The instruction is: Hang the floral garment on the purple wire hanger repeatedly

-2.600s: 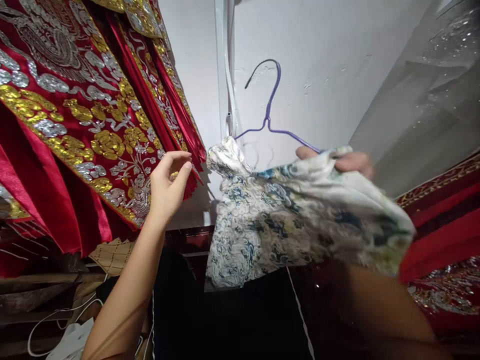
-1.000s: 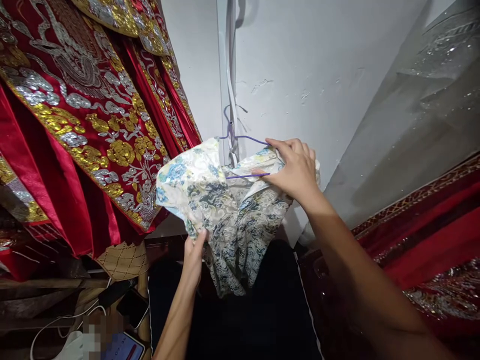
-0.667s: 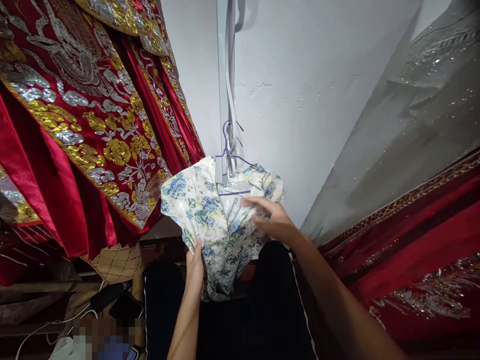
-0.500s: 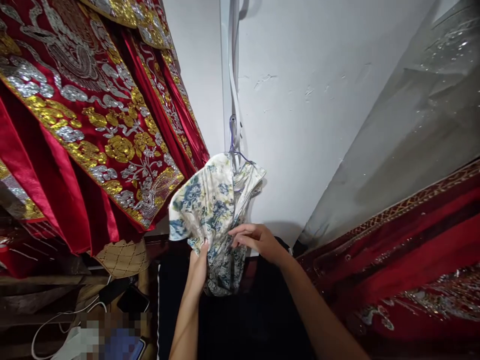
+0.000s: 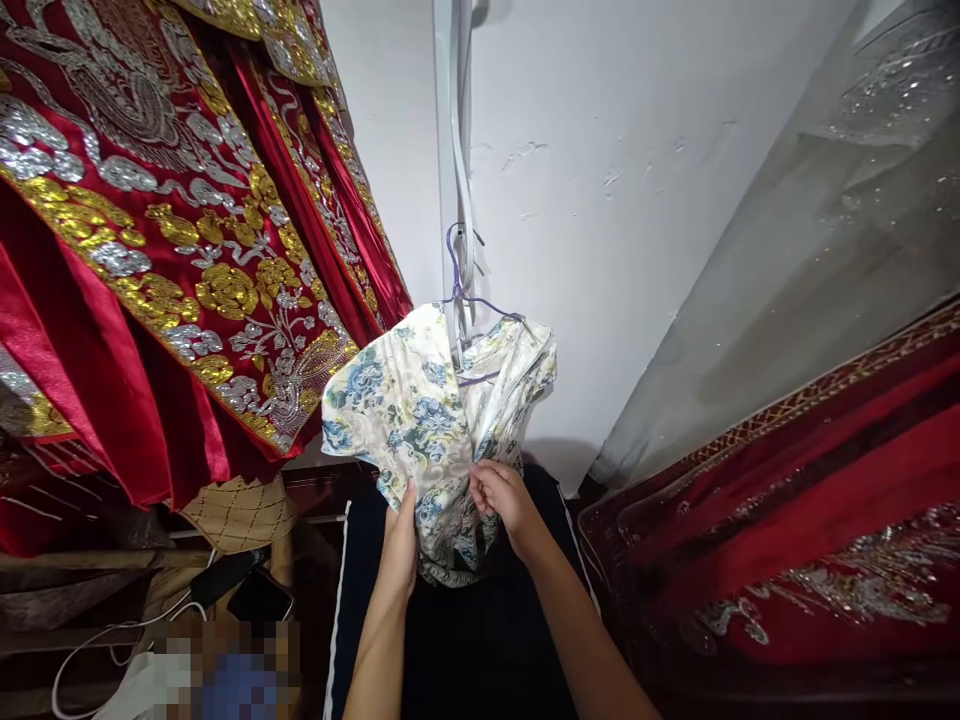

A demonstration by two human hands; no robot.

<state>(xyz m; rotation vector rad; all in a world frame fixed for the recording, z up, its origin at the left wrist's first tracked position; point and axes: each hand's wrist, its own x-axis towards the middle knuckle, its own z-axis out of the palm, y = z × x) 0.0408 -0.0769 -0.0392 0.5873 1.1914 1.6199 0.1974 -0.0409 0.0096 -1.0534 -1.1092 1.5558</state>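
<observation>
Floral blouse (image 5: 427,410) hangs on the purple hanger (image 5: 455,275). Below the hanger, the left hand (image 5: 401,535) grips the blouse's side, thumb in front, while the curled fingers of the right hand (image 5: 501,497) appear to pinch its front edge. Arranging the front seems the step in hand; the next move likely calls for a steady left hold and light right-hand work along that edge.

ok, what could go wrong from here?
Left hand and right hand both grip the floral blouse below its open neckline; a hard pull might slide it off the purple hanger.
Its sleeve appears close to the red sequinned garment, so it could snag.
</observation>
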